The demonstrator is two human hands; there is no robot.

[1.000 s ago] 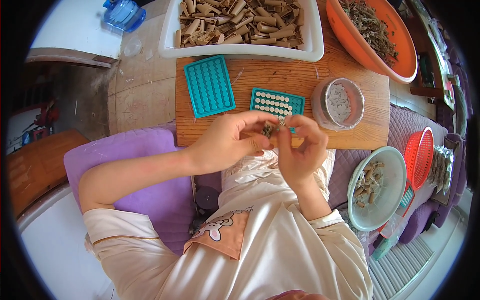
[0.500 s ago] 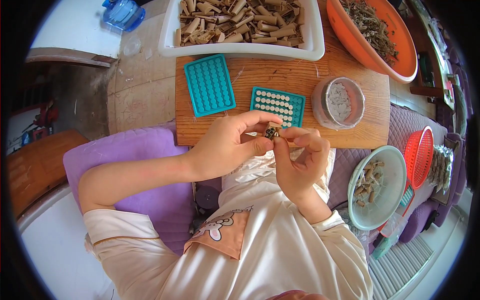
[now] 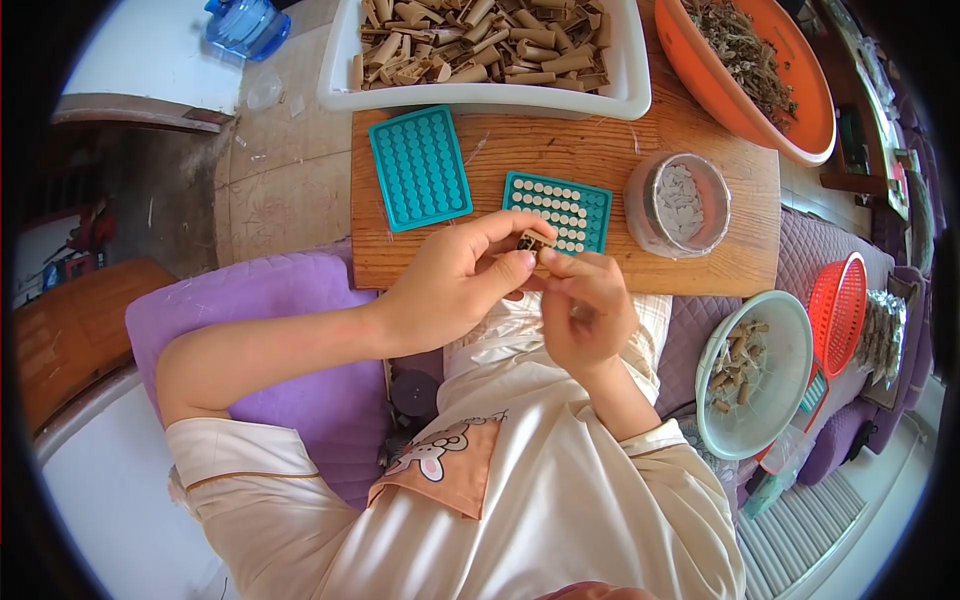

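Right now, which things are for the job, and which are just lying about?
Probably for the job:
brown piece, in the left hand, with the right hand at it
teal tray of white discs
white bin of similar pieces
orange basin of dried plants

Probably just lying about:
blue jug
red basket
purple cushion

Glossy grained wood tabletop (image 3: 590, 140); smooth plastic tray (image 3: 420, 170); satiny cloth shirt (image 3: 560, 480).

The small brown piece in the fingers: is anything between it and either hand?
Nothing visible. The left hand pinches the small brown piece directly, and the right hand appears to touch it too; the teal tray of white discs lies beyond.
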